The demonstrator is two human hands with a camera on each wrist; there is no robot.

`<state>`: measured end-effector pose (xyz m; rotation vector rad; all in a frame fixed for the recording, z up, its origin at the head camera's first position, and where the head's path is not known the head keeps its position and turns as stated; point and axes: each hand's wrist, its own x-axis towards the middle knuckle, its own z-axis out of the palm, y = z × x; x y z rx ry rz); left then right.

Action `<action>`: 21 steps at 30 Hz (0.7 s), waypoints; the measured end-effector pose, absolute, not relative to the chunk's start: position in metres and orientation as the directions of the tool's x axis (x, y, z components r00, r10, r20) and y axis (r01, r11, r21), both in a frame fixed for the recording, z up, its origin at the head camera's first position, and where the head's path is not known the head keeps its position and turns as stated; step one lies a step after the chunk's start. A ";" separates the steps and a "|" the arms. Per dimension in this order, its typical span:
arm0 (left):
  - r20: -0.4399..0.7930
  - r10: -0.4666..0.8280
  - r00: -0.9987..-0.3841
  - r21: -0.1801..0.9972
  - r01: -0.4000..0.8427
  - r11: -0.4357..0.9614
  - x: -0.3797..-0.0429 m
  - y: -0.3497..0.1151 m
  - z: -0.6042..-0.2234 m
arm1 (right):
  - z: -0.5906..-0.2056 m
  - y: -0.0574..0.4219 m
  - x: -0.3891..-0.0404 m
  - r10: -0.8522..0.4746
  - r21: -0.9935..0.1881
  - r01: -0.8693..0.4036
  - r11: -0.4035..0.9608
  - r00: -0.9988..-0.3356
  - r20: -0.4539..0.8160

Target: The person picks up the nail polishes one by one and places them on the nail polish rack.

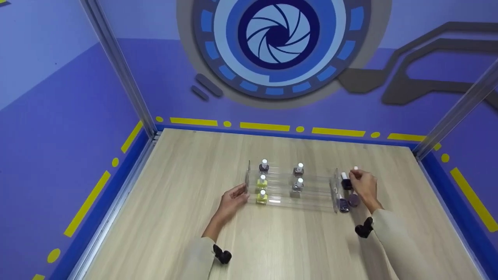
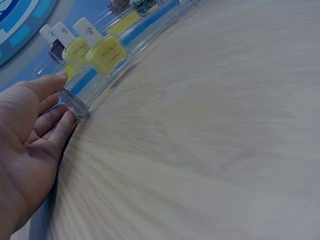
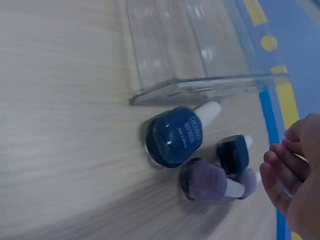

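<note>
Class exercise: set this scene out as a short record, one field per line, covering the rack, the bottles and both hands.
Rack: clear, on the table
Inside: five, two yellow bottles, one grey bottle, two dark bottles
Off its right end: four, two purple bottles, two dark blue or blackish bottles
Left hand: holds the rack's left end
Right hand: fingers at a white cap; grip unclear

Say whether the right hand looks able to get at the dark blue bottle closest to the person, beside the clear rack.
Probably yes. The right hand is close by, and the near side of the dark blue bottle looks free, though the clear rack and a purple bottle flank it.
</note>
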<state>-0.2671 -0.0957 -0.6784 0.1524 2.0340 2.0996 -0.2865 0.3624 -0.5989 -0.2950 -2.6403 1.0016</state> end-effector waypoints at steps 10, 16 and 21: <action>-0.082 0.230 -0.970 0.996 -0.086 -0.010 -0.266 -0.097 -0.678 | -0.623 0.360 -0.291 0.223 -0.600 0.076 0.796 -0.959 0.175; -0.068 0.229 -0.971 0.997 -0.077 -0.028 -0.267 -0.098 -0.677 | -0.627 0.357 -0.293 0.221 -0.573 0.069 0.817 -0.954 0.201; -0.072 0.241 -0.968 0.996 -0.081 -0.026 -0.265 -0.098 -0.677 | -0.630 0.357 -0.292 0.266 -0.545 0.146 0.826 -0.952 0.149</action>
